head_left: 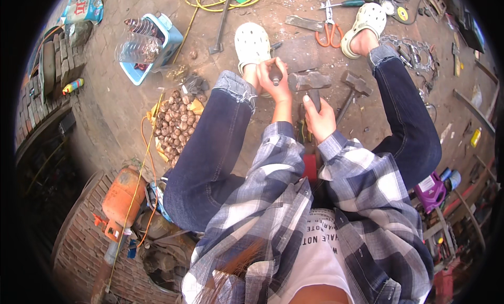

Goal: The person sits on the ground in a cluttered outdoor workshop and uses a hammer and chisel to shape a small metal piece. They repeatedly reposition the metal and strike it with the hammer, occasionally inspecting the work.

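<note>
My left hand (279,92) is wrapped around a dark cylindrical metal tool (275,73) with a rounded, narrower end facing up. I cannot make out its lower end. In my right hand (320,119) is the handle of a hammer (311,81), its head just right of my left hand, over the ground between my feet. A second hammer (356,83) lies to the right of it. Beyond are orange-handled pliers (329,32) and a flat metal blade (304,23).
At left, a heap of walnuts (177,121) lies by a blue basket (169,36) holding plastic bottles. A yellow hose (226,6) coils at the far side. Metal parts (415,56) sit beyond my right leg. An orange cylinder (124,195) and a purple jug (430,191) flank me.
</note>
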The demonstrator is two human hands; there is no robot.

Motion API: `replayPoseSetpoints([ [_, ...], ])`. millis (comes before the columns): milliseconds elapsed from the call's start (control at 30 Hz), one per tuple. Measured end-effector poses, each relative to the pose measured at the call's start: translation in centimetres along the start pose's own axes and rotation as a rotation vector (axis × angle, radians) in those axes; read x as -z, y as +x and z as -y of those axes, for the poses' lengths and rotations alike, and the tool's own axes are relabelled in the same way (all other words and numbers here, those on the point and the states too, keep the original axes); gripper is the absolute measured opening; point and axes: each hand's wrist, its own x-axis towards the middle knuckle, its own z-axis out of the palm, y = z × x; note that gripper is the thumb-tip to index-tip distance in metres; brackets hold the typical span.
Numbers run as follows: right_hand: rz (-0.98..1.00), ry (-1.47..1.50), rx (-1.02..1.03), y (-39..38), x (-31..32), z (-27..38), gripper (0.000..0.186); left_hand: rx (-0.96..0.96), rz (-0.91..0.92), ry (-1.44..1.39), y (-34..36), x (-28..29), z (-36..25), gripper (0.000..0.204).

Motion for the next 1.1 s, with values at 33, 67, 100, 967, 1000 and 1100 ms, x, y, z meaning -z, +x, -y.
replayPoseSetpoints([
  [33,-0.006,-0.020,0.005,0.0,-0.1,-0.1,0.033,0.024,-0.003,-0.035,0.1,-0.1,-0.1,0.010],
  [67,-0.011,-0.040,0.010,0.1,-0.1,-0.2,0.034,0.018,-0.001,-0.041,0.3,-0.2,-0.1,0.010],
  [100,-0.007,-0.043,0.005,0.0,-0.2,-0.1,0.034,0.013,0.001,-0.048,0.5,-0.2,-0.2,0.010],
  [967,0.681,0.031,0.734,-6.8,-3.9,8.9,0.032,0.314,0.553,0.107,5.8,2.4,-1.1,0.020],
  [1000,0.649,0.000,0.800,-6.1,-3.9,8.5,0.031,0.248,0.589,0.166,6.1,2.9,-1.4,0.021],
  [1100,0.561,-0.103,0.405,-2.8,-3.8,7.3,0.034,0.050,0.697,0.343,6.7,4.2,-2.3,0.024],
])
